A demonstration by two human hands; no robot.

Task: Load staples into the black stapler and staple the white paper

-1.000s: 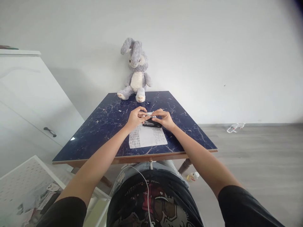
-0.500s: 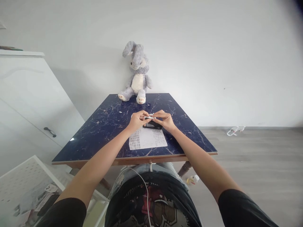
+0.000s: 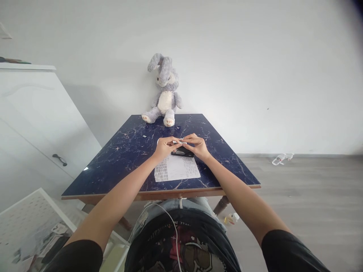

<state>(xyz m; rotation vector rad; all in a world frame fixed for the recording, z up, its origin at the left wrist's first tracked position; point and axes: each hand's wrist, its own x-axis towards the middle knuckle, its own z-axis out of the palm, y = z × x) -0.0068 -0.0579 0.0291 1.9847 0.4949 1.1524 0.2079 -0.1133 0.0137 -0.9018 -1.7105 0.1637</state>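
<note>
My left hand [image 3: 163,147] and my right hand [image 3: 197,145] meet over the middle of a dark blue marble-patterned table [image 3: 121,155]. Both pinch a small white strip [image 3: 178,142] between their fingertips. Just under the hands lies a small black device [image 3: 183,152], touching my right hand. It rests at the far end of a white printed sheet [image 3: 176,168] that lies flat on the table in front of me.
A grey plush rabbit [image 3: 164,92] sits at the table's far edge against the wall. A tiny dark chip [image 3: 144,136] lies on the table left of my hands. A white cabinet [image 3: 31,117] stands at left. Small bottles lie on the floor [image 3: 231,218] and by the wall [image 3: 279,159].
My hands have stayed together on the small white strip above the black device. The view has tilted slightly, so the table and rabbit sit lower in the picture.
</note>
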